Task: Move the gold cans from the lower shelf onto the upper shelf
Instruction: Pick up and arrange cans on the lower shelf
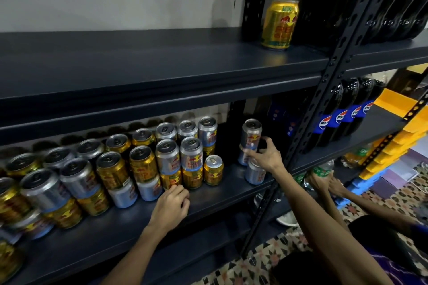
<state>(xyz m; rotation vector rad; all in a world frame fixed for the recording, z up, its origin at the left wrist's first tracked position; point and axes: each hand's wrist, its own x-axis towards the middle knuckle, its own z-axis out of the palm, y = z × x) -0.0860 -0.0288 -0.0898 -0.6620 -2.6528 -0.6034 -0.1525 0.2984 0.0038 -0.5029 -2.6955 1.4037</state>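
Left hand [172, 203]: fingers curled, low on the lower shelf [208, 199] at the foot of the can rows; whether anything is gripped cannot be told.
Gold can [171, 180]: upright in the bottom layer under a silver one, just beyond the curled fingers, well apart from the other hand.
Right hand [264, 154]: fingers and thumb wrapped round the base of a silver can [251, 134], which tops a small stack further right.
Upper shelf [162, 65]: two stacked gold cans [279, 24] are seen at its right end.
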